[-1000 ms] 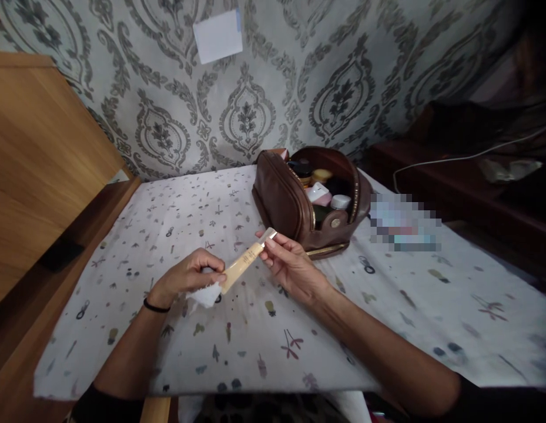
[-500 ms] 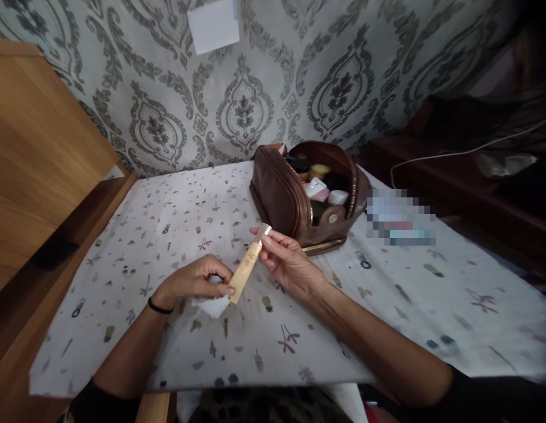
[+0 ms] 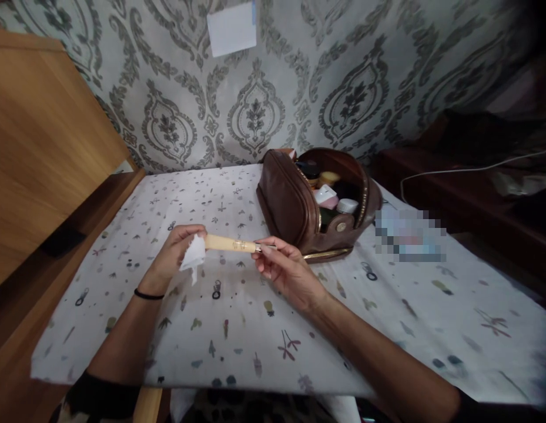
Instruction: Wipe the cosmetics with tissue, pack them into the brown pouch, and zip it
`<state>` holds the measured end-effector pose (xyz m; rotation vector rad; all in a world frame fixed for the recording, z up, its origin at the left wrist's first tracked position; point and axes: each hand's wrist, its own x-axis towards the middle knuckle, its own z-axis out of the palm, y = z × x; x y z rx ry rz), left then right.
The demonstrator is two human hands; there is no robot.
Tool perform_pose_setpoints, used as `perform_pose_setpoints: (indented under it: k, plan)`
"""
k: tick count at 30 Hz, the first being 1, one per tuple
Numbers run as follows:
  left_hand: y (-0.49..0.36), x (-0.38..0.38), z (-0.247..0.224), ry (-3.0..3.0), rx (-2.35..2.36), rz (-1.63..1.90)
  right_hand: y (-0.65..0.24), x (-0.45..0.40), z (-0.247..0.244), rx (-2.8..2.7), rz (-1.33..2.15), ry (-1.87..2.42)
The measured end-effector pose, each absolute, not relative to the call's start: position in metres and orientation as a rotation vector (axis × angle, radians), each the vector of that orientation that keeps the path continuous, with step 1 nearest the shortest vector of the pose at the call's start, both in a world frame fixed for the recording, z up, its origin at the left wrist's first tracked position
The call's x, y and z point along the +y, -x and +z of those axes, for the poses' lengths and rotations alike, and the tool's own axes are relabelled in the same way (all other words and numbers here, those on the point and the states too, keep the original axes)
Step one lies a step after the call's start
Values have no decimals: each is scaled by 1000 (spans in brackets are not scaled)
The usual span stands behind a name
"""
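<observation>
A pale yellow squeeze tube (image 3: 228, 242) with a shiny silver cap is held almost level above the table. The fingers of my right hand (image 3: 292, 270) are closed around its cap end. My left hand (image 3: 176, 249), with a dark band on the wrist, grips a crumpled white tissue (image 3: 194, 252) at the tube's flat end. Whether its fingers also pinch the tube itself is hidden by the tissue. Just beyond my right hand stands an open brown toiletry bag (image 3: 290, 200), with jars and small containers inside.
The table has a white patterned cloth (image 3: 237, 341). A blurred-out item (image 3: 409, 235) lies right of the bag. On the left rises a wooden panel (image 3: 52, 129); a white cable (image 3: 475, 170) runs across dark furniture at right. Paper (image 3: 232, 29) hangs on the patterned wall.
The tube has swung from a steep slant to nearly level. My left hand has moved up and left with the tissue, now bunched at the tube's flat end. The view has shifted slightly.
</observation>
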<state>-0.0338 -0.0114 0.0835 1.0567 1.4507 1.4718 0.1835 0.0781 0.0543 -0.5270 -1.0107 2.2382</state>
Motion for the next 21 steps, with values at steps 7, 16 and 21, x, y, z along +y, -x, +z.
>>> perform_pose_setpoints:
  k: [7, 16, 21]
  plan:
    - [36, -9, 79, -984, 1480, 1695, -182, 70, 49, -1203, 2267, 566]
    - [30, -13, 86, -1019, 1543, 1711, -183, 69, 48, -1341, 2202, 505]
    - [34, -10, 84, -1043, 1482, 1707, -182, 69, 43, -1431, 2176, 450]
